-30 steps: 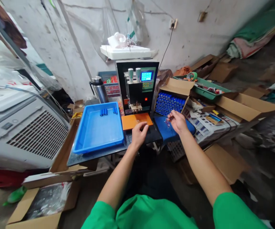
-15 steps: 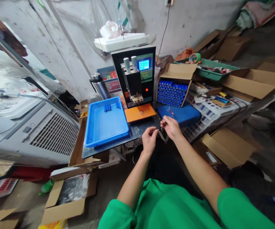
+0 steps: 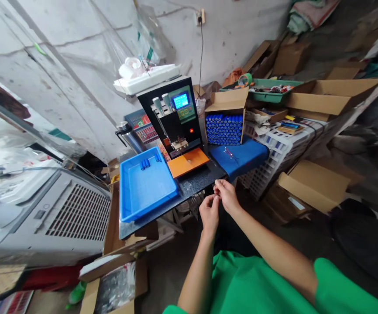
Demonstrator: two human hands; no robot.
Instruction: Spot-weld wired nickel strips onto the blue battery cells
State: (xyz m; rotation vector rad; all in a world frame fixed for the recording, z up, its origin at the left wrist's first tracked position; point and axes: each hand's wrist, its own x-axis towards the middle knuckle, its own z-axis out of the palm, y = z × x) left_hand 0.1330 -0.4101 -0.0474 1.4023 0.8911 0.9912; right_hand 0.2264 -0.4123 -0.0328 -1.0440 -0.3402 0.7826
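In front of the bench's near edge, my left hand (image 3: 210, 213) and my right hand (image 3: 227, 196) meet fingertip to fingertip. Both are closed in a pinch; whatever is between the fingers is too small to make out. Beyond them lie a few thin red and white wires (image 3: 228, 152) on a blue cloth-covered surface (image 3: 251, 153). A black spot welder (image 3: 194, 118) with a lit screen stands behind an orange plate (image 3: 189, 162). To its left, a blue tray (image 3: 148, 189) holds several blue cylindrical battery cells (image 3: 145, 164).
An open carton packed with blue cells (image 3: 224, 130) stands right of the machine. A steel flask (image 3: 130, 137) is behind the tray. Farther right are a green bin (image 3: 267, 95) and open cardboard boxes (image 3: 316, 183). A grey air cooler (image 3: 74, 213) stands at the left.
My hands have come closer together, their fingertips now almost touching. The head view has shifted and tilted, so the bench appears turned and lower in the picture.
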